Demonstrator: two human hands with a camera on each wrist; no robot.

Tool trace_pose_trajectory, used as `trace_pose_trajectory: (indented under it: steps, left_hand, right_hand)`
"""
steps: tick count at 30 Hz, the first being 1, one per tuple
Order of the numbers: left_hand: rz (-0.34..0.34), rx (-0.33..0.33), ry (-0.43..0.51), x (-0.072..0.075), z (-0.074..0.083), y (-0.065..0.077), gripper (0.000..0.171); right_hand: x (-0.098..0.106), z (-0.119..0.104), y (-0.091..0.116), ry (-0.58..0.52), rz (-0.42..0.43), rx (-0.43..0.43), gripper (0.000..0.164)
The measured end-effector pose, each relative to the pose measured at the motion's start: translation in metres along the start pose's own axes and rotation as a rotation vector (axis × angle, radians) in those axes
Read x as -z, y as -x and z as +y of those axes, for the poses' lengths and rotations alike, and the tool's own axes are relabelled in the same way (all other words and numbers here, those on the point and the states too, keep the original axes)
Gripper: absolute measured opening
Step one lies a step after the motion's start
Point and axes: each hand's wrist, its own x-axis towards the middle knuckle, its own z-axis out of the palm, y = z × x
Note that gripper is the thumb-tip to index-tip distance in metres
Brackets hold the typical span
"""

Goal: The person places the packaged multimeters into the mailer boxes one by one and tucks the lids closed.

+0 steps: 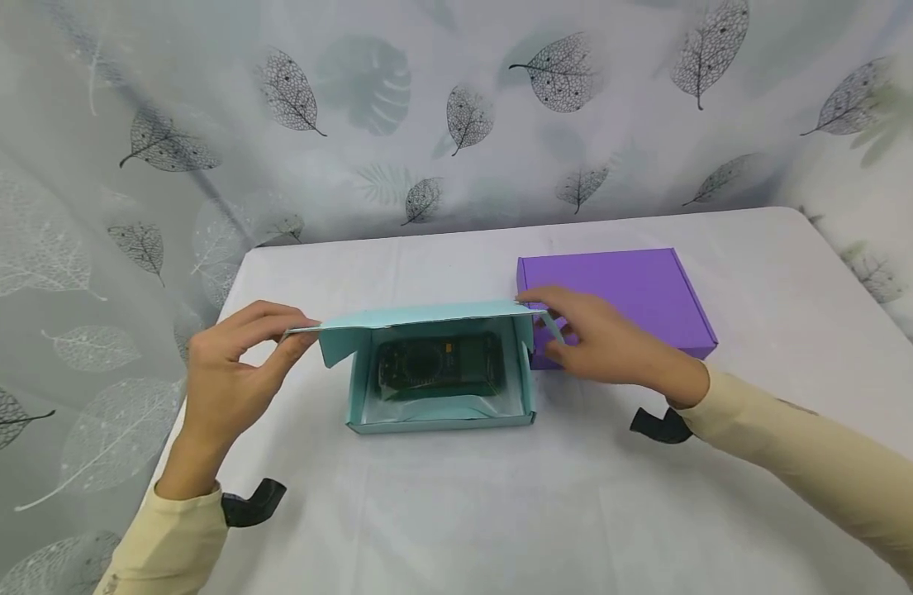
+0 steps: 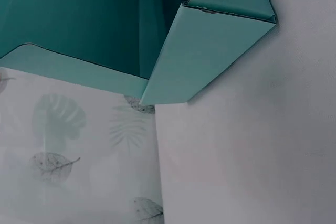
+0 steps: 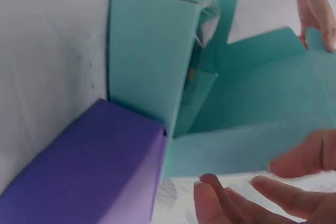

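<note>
A teal cardboard box (image 1: 441, 426) stands with its lid (image 1: 426, 316) raised over it. Inside lies a dark multimeter (image 1: 441, 364) with a round dial, in clear plastic wrapping. My left hand (image 1: 240, 355) pinches the lid's left corner between thumb and fingers. At the lid's right end is my right hand (image 1: 605, 339), its fingers loosely bent around the side flap (image 1: 553, 326). In the right wrist view, one fingertip (image 3: 294, 163) overlaps that flap's edge, with the other fingers spread below it. The left wrist view shows the teal box's side (image 2: 210, 51), with no hand.
A closed purple box (image 1: 620, 289) lies behind my right hand, up against the teal box's right side. Both stand on a white-covered table (image 1: 456, 512). Leaf-patterned curtains (image 1: 486, 190) hang at the back and sides.
</note>
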Motion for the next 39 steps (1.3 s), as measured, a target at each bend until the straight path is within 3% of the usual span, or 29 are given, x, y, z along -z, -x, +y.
trace_pose_trajectory:
  steps: [5, 11, 18, 29, 39]
  left_hand:
    - [-0.011, -0.014, 0.003, 0.0, -0.015, 0.006, 0.012]
    - [-0.019, 0.001, -0.027, -0.002, -0.026, 0.012, 0.007]
    - [-0.022, 0.043, -0.063, -0.004, -0.031, 0.017, 0.013]
    - [-0.058, 0.066, -0.029, -0.007, -0.027, 0.02, 0.023]
    - [-0.133, 0.174, 0.008, -0.005, -0.026, 0.031, 0.026]
  right_hand:
    - [0.013, -0.003, 0.006, -0.077, 0.114, -0.016, 0.049]
    - [0.019, -0.012, 0.013, -0.158, 0.232, -0.005, 0.021]
    - [0.014, -0.02, 0.016, -0.167, 0.219, 0.056, 0.016]
    - [0.011, -0.019, 0.02, -0.202, 0.208, 0.101, 0.02]
    - [0.005, -0.019, 0.022, -0.229, 0.128, 0.033, 0.026]
